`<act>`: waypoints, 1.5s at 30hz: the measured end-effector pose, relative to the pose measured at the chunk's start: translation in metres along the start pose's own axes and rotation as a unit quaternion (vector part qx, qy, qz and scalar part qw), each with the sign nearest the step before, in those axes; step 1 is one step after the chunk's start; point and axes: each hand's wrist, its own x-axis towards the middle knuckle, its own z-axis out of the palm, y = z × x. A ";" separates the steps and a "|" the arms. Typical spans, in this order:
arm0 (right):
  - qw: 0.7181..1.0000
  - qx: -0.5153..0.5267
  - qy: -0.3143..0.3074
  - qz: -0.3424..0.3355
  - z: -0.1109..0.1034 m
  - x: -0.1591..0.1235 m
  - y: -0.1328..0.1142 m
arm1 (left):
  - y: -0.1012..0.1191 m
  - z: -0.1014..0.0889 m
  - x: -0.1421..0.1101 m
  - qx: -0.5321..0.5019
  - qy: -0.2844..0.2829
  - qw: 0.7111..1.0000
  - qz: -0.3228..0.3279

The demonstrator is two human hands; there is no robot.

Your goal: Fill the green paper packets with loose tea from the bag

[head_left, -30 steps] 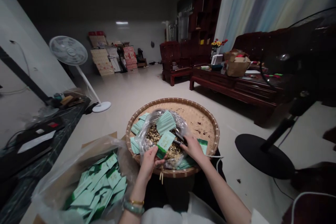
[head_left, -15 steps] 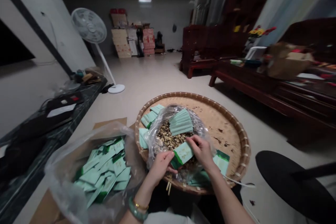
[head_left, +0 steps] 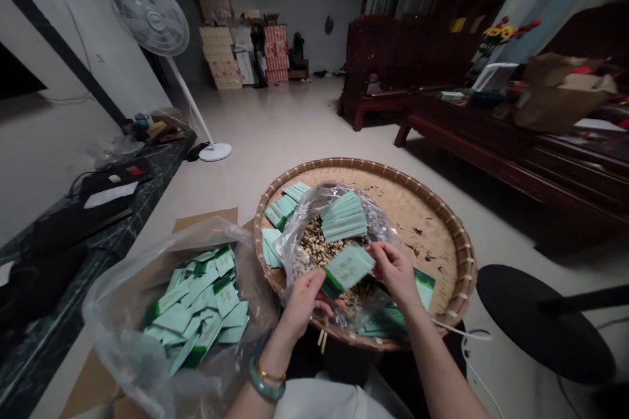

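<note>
A light green packet (head_left: 351, 266) with a dark green end is held tilted over the bamboo tray (head_left: 455, 229). My left hand (head_left: 305, 298) pinches its dark green end. At the opposite end, my right hand (head_left: 393, 272) has its fingers closed on the packet's edge. Below lies a clear plastic bag (head_left: 298, 226) of loose dried pieces (head_left: 317, 240), pale and dark mixed. A fanned stack of green packets (head_left: 344, 217) rests on those pieces. Smaller piles of packets (head_left: 281, 211) lie along the tray's left side, and more packets (head_left: 388, 321) lie near my right wrist.
At left, a plastic-lined carton (head_left: 105, 304) contains many filled-looking green packets (head_left: 206, 304). A white fan (head_left: 215, 151) stands beyond it, by a dark marble ledge (head_left: 157, 186). A black round base (head_left: 543, 324) and white cable (head_left: 472, 335) are at right. A wooden table (head_left: 457, 131) stands behind.
My right hand has moved from a dark tool over the bag onto the packet's right end; that tool no longer shows. The packet has turned flatter. The camera view has swung.
</note>
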 end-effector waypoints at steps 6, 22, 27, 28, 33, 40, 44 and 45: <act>0.992 0.114 0.006 0.057 -0.007 0.003 0.001 | 0.020 -0.011 -0.007 -0.189 0.132 0.948 0.221; 0.866 -0.477 0.022 -0.148 -0.020 -0.021 0.040 | 0.027 0.031 0.093 0.706 0.073 0.640 0.295; 0.855 -0.505 -0.005 -0.118 -0.024 -0.018 0.043 | 0.023 0.039 0.100 0.780 0.124 0.543 0.285; 0.858 -0.500 -0.005 -0.120 -0.026 -0.015 0.043 | 0.022 0.037 0.100 0.780 0.128 0.540 0.291; 0.860 -0.492 0.030 -0.131 -0.037 -0.004 0.044 | 0.021 0.019 0.100 0.750 0.143 0.566 0.311; 0.865 -0.474 -0.038 -0.157 -0.038 -0.003 0.041 | 0.024 0.005 0.101 0.689 0.125 0.643 0.311; 0.867 -0.472 -0.057 -0.153 -0.036 0.000 0.039 | 0.029 -0.003 0.095 0.624 0.128 0.694 0.337; 0.868 -0.469 -0.056 -0.150 -0.035 0.002 0.038 | 0.031 -0.005 0.091 0.604 0.131 0.706 0.345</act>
